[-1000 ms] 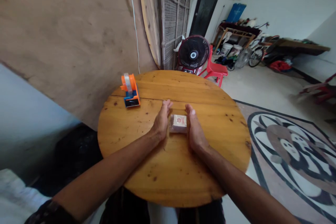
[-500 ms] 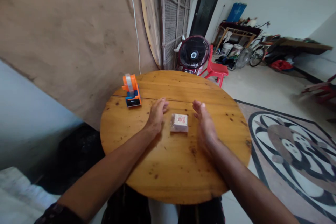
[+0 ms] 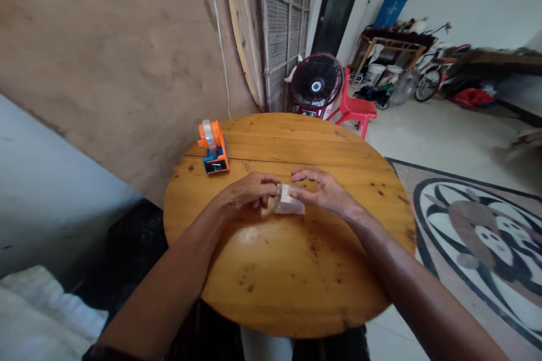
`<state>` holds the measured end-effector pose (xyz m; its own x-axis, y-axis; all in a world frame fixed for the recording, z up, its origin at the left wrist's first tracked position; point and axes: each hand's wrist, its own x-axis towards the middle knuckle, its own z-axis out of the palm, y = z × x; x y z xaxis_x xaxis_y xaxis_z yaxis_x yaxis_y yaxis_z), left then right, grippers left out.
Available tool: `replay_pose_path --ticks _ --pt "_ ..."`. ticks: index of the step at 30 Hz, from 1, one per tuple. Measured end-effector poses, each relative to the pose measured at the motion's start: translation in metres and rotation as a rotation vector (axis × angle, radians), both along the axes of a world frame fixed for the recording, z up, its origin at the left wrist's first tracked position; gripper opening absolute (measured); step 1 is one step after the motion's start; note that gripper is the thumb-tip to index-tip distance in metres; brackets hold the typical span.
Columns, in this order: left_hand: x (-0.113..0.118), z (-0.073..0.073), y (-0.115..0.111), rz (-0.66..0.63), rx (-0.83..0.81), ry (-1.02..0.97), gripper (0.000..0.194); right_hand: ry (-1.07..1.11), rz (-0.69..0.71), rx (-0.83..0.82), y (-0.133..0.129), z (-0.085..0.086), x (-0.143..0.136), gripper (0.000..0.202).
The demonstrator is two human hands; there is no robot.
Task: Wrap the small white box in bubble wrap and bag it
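A small pale packet in clear wrapping [image 3: 290, 206] rests on the round wooden table [image 3: 288, 282]. At its left end, my left hand [image 3: 250, 190] has its fingers curled, with the tips pinching the wrapping. My right hand [image 3: 322, 190] is at the packet's right, its thumb on the packet's top and its other fingers spread apart above the far side. An orange and blue tape dispenser [image 3: 215, 148] with a roll of clear tape stands at the table's far left.
Behind the table are a dark red fan [image 3: 317, 82] and a red plastic chair [image 3: 354, 106]. The brown wall [image 3: 127, 56] runs along the left. White bags lie at the lower left. Further back stand a cluttered bench [image 3: 392, 42] and a bicycle.
Both hands have moved inward from either side of the packet and now touch it. My left fingers have curled. The packet has stayed in about the same place. The view has shifted slightly.
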<state>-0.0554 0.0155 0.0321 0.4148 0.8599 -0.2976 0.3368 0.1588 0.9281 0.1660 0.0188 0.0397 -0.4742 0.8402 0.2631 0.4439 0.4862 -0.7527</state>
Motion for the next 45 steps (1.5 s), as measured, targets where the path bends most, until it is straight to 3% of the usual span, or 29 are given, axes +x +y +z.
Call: replay_pose_path --ticks 4,9,13,21,26,33,38,41,45 --pt "0.001 0.001 -0.001 -0.052 0.051 0.025 0.046 -0.065 0.006 0.118 0.003 -0.007 -0.004 0.017" --pt "0.003 -0.007 0.002 -0.067 0.149 0.102 0.037 -0.107 -0.096 0.242 0.000 -0.008 -0.007 0.009" --pt "0.004 -0.009 0.002 -0.071 0.206 0.116 0.031 -0.101 -0.118 0.306 -0.002 -0.007 -0.011 0.014" --pt "0.010 -0.011 -0.004 -0.060 0.254 0.026 0.038 0.067 -0.116 0.100 -0.003 -0.006 -0.012 0.017" --pt "0.015 -0.010 -0.008 -0.112 0.175 -0.134 0.048 0.167 -0.175 0.036 -0.008 0.000 -0.008 0.018" --pt "0.025 -0.010 -0.015 -0.141 0.312 -0.197 0.090 0.430 -0.189 -0.039 0.000 0.001 0.000 0.024" --pt "0.024 -0.005 -0.016 -0.210 0.386 -0.177 0.088 0.486 -0.192 -0.102 0.001 0.003 0.001 0.024" --pt "0.021 -0.001 -0.015 -0.238 0.319 -0.202 0.086 0.516 -0.197 -0.140 0.003 0.006 0.001 0.024" --pt "0.019 0.002 -0.015 -0.206 0.216 -0.335 0.063 0.451 -0.173 -0.158 0.010 0.018 0.002 0.023"
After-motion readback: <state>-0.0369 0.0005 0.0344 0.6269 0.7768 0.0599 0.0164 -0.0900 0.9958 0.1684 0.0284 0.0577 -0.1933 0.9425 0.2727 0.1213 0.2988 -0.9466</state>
